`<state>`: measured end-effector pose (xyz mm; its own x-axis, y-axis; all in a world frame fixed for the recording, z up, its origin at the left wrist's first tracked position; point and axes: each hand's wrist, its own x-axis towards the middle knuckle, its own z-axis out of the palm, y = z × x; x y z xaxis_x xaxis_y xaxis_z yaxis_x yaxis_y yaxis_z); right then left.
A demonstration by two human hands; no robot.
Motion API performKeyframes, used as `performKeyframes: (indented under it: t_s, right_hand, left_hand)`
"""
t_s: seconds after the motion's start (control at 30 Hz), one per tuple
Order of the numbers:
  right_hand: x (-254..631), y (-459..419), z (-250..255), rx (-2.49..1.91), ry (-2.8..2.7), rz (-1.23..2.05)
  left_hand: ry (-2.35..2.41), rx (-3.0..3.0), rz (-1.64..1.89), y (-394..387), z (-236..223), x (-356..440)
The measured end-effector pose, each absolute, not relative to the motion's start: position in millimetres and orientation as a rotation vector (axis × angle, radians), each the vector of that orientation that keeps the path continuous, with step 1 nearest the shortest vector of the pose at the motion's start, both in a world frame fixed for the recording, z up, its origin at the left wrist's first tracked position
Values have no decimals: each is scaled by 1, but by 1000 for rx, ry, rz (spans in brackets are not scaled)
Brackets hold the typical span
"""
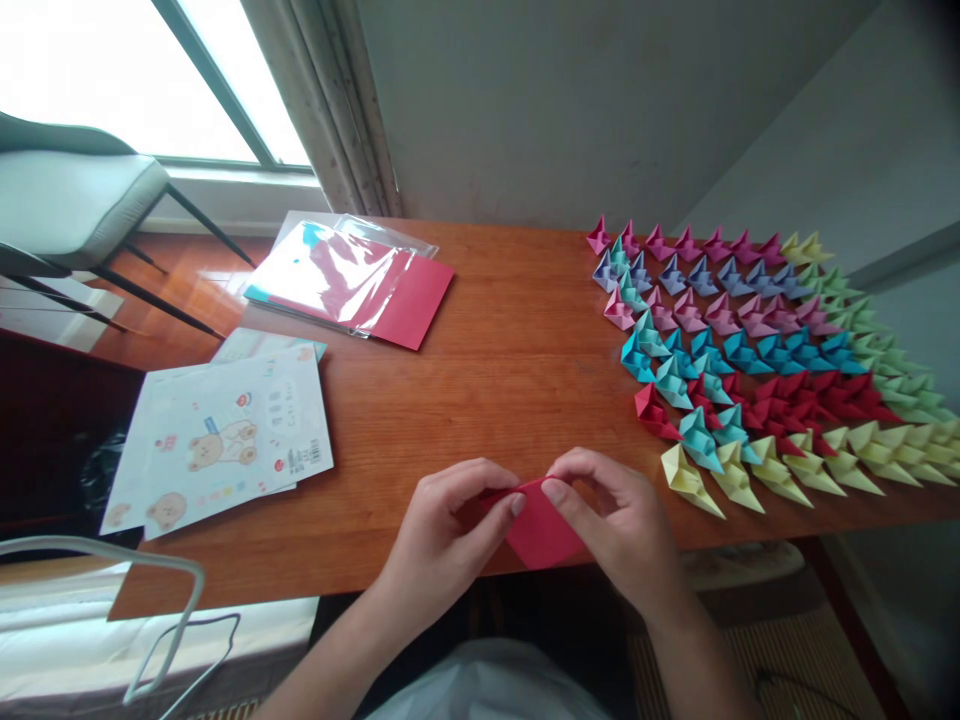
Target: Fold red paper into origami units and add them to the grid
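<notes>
A folded piece of red paper is held between both hands, just over the table's front edge. My left hand pinches its upper left part between thumb and fingers. On the other side my right hand grips the top edge the same way, thumb on the near face. The fingertips behind the paper are partly hidden. To the right stand rows of folded paper boats in several colours, with a pale yellow boat and a red boat nearest my right hand.
On the wooden table, a clear packet of coloured paper lies at the back left. White sheets with bear drawings lie at the left end. A chair stands by the window, and a white bent tube is at the lower left.
</notes>
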<state>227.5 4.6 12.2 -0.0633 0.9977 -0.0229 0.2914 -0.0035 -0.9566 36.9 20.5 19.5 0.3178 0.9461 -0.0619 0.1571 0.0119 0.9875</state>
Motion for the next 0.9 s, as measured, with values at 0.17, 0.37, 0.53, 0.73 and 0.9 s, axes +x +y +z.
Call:
performKeyframes:
  t_s: [0.17, 0.37, 0.53, 0.73, 0.9]
  right_hand:
    - [227, 3, 14, -1400, -1466, 1125]
    - [228, 7, 20, -1342, -1536, 1139]
    - [232, 7, 21, -1278, -1576, 1113]
    - [232, 4, 19, -1311, -1469, 998]
    - [231, 2, 18, -1295, -1464, 949]
  left_hand:
    - [1088, 1452, 856, 21, 20, 37]
    - [1090, 1476, 867, 20, 19, 35]
    - [1107, 1225, 897, 19, 16, 34]
    - [1026, 743, 959, 18, 17, 39]
    - [1041, 659, 1025, 17, 15, 40]
